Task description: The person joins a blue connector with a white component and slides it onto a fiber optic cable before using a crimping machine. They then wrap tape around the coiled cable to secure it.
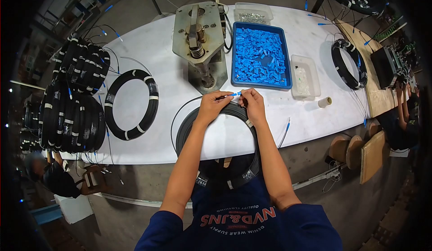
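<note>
Left hand (pixel 213 107): narrow, finger and thumb pinched on a slim blue connector (pixel 233 94). Right hand (pixel 253 103): narrow, pinched on a small blue piece (pixel 239 93), at the connector's tip. Black cable coil (pixel 183 127): at six o'clock from the hands, partly on the white bench (pixel 315 120), partly over its near edge. Metal press (pixel 198 30): eleven o'clock. Blue tray (pixel 288 66) of blue pieces: one o'clock. Clear tub (pixel 315 78): two o'clock. Small roll (pixel 325 102): three o'clock. Second coil (pixel 110 105): nine o'clock.
</note>
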Motion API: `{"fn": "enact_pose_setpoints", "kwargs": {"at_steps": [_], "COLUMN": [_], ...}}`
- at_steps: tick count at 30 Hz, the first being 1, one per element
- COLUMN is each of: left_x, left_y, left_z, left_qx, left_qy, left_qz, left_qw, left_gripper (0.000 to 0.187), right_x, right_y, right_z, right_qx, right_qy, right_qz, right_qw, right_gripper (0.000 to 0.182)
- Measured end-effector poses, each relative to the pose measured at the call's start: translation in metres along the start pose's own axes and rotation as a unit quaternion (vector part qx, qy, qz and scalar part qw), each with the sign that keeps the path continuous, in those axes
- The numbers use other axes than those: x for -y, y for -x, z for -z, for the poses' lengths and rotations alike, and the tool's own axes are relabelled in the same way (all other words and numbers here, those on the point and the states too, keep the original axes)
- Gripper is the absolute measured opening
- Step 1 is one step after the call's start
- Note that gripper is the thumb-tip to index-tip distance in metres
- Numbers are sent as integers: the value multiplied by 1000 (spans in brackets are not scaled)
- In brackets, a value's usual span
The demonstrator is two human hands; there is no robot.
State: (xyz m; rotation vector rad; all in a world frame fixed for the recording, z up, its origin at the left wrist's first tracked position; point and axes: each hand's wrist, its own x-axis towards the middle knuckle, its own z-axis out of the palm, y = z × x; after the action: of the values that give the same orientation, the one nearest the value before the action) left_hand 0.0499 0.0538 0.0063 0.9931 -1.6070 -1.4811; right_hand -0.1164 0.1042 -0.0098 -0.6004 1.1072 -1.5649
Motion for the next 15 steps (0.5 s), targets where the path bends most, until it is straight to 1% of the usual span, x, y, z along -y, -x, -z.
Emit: {"fn": "enact_pose_setpoints", "kwargs": {"at_steps": [4, 6, 7, 9, 12, 15], "left_x": [1, 1, 0, 1, 1, -1], "left_y": [0, 0, 0, 0, 0, 2], "left_z": [-3, -1, 0, 0, -2, -1], "left_qx": [-11, 5, 4, -1, -6, 1], "left_qy": [45, -17, -16, -47, -11, -21], "left_qz": [5, 21, 21, 1, -6, 2], "left_qw": [999, 1000, 1000, 999, 1000, 1000], "left_gripper": [21, 20, 20, 20, 20, 21], "right_x": [0, -1, -1, -1, -1, -1], "right_y": [-1, -1, -2, -2, -2, -3], "right_z": [0, 0, 0, 1, 1, 1], "right_qx": [0, 3, 3, 5, 4, 6], "right_qy": [13, 23, 24, 20, 23, 29], "right_qz": [-8, -7, -7, -7, -8, -9], "right_qw": [1000, 1000, 1000, 1000, 1000, 1000], "right_gripper": [16, 18, 18, 18, 19, 19]}}
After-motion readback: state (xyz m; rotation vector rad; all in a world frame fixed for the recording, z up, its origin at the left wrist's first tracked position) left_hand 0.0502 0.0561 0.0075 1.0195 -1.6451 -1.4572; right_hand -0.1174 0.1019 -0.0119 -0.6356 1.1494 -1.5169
